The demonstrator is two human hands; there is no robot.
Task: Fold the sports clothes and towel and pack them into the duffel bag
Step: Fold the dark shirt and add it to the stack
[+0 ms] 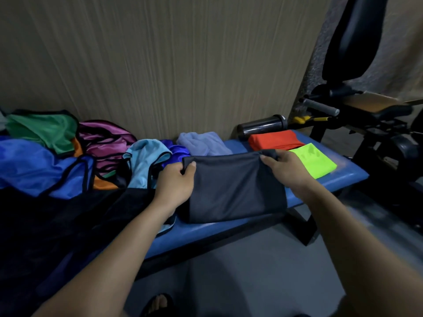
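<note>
Nearest you, by the floor at the bottom of the view, a sandalled foot (158, 304) shows between your forearms; above it the blue padded tabletop (206, 234) runs from the left up to the right end; a black garment (57, 225) sprawls over its near left part. Your left hand (176, 183) pinches the far left corner of the dark grey garment (235, 186), thumb on top and fingers curled under the cloth; your right hand (288, 170) grips its far right corner in the same way; the garment lies folded flat in the middle of the tabletop, its near edge at the near edge of the padding, its far edge lifted slightly between your hands. Just beyond your right hand, toward the right end, a neon green folded piece (318, 160) lies flat; behind it, touching it, sits a folded orange-red piece (274, 139). Left of your left hand, loose clothes are heaped: a light blue top (146, 161), a royal blue vest (34, 165), a magenta vest (107, 143), a green one (45, 129) along the far edge. At the far edge, against the wall, a lilac towel (201, 143) lies bunched; a dark bottle (263, 125) lies on its side near the far right corner; the duffel bag I cannot make out.
</note>
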